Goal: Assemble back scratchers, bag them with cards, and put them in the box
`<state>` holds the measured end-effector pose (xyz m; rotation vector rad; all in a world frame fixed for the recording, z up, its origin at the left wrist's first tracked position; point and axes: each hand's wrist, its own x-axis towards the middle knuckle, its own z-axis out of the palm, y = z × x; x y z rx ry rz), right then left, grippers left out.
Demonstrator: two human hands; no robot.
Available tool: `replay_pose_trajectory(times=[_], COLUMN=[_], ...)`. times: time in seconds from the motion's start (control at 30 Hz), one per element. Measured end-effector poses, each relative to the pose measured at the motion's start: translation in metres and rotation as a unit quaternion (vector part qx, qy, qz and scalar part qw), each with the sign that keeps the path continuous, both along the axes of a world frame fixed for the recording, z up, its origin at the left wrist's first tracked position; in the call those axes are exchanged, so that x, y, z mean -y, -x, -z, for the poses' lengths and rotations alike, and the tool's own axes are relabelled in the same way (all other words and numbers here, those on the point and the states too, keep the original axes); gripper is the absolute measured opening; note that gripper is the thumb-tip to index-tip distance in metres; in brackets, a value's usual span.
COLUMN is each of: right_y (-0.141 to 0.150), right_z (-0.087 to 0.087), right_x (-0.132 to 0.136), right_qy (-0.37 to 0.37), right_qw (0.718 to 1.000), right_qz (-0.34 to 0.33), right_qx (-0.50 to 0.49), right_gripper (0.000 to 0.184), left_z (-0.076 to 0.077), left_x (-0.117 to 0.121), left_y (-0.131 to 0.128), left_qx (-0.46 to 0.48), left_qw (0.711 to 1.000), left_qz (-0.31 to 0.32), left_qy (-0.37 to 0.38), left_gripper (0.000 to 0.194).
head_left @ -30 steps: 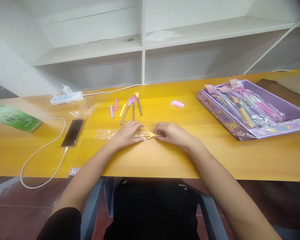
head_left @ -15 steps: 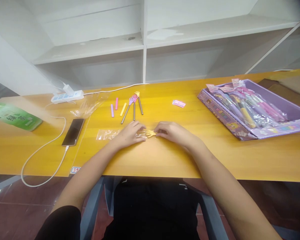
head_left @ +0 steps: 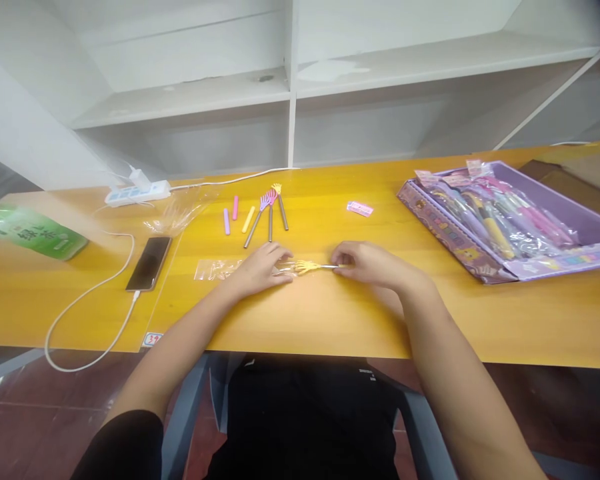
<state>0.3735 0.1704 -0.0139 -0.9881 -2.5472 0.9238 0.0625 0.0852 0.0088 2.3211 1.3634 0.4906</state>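
Observation:
My left hand [head_left: 261, 269] rests on the table with its fingers closed on a clear plastic sleeve [head_left: 215, 269], which runs out flat to the left. A back scratcher [head_left: 307, 267] with a yellow claw-shaped head lies between my hands. Its head is at the sleeve's right end, close to my left fingertips; whether it is partly inside, I cannot tell. My right hand [head_left: 367, 265] pinches the thin metal rod to the right of the head. Beyond my left hand lie several more back scratchers [head_left: 270, 213] with purple, pink and yellow heads, beside purple, pink and yellow handle sleeves [head_left: 235, 208].
At the right stands a purple display box [head_left: 460, 250] with bagged back scratchers [head_left: 505, 210]. A pink label [head_left: 360, 209] lies at the back. To the left are a phone [head_left: 149, 263] on a white cable, a power strip [head_left: 137, 193], crumpled plastic wrap [head_left: 177, 213] and a green bottle [head_left: 35, 230].
My right hand has moved to the right, away from the yellow head, and a length of metal rod now shows between them. My left hand has stayed in place.

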Motion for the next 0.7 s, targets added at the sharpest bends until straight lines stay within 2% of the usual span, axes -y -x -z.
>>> replay_pose_trajectory(times=[0.17, 0.37, 0.57, 0.7], right_y=[0.003, 0.008, 0.007, 0.007], right_z=[-0.005, -0.008, -0.011, -0.011], right_x=[0.003, 0.006, 0.005, 0.006], right_qy=[0.020, -0.010, -0.013, -0.005], right_qw=[1.000, 1.000, 0.999, 0.999], right_qz=[-0.004, 0.001, 0.010, 0.002], right_qx=[-0.002, -0.022, -0.033, -0.045], right_gripper=[0.005, 0.003, 0.002, 0.002], left_z=[0.001, 0.002, -0.001, -0.003], left_x=[0.000, -0.002, -0.001, -0.001], left_y=[0.000, -0.001, -0.001, -0.003], left_qx=[0.015, 0.043, 0.047, 0.057], left_qw=[1.000, 0.999, 0.999, 0.998], left_qz=[-0.004, 0.000, 0.008, -0.007], left_qy=[-0.007, -0.013, 0.023, 0.013], left_gripper=[0.037, 0.034, 0.045, 0.043])
